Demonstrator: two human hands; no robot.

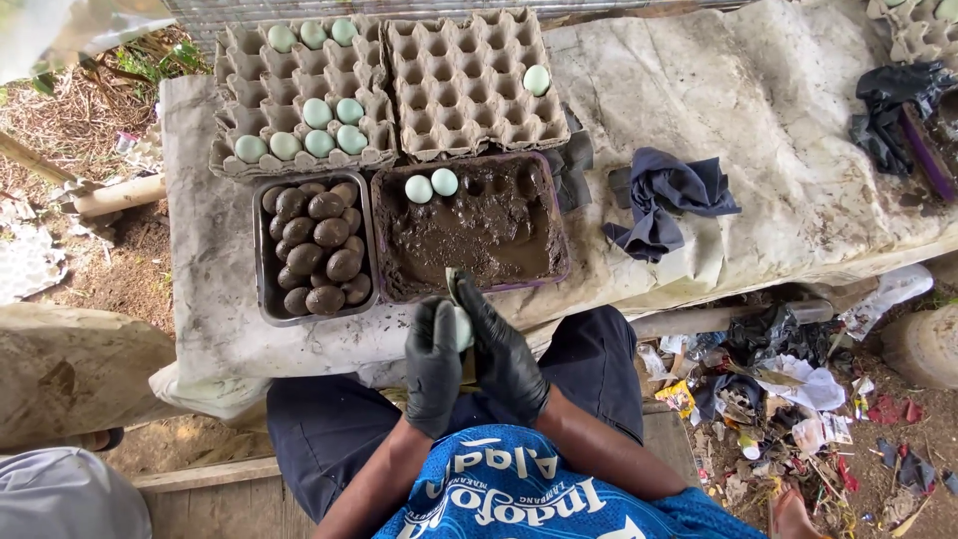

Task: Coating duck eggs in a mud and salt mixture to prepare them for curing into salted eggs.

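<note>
Most of the pale egg is hidden: only a sliver of smooth shell shows between the two black-gloved hands, just in front of the mud tray. The left hand cups it from one side and the right hand wraps the other, both grasping it; a thin flat tool seems to poke up above the fingers, hard to make out. The tray holds wet, lumpy brown mud with two clean eggs. Beside it, a metal pan holds dull mud-coated eggs. Dimpled pulp cartons sit behind.
</note>
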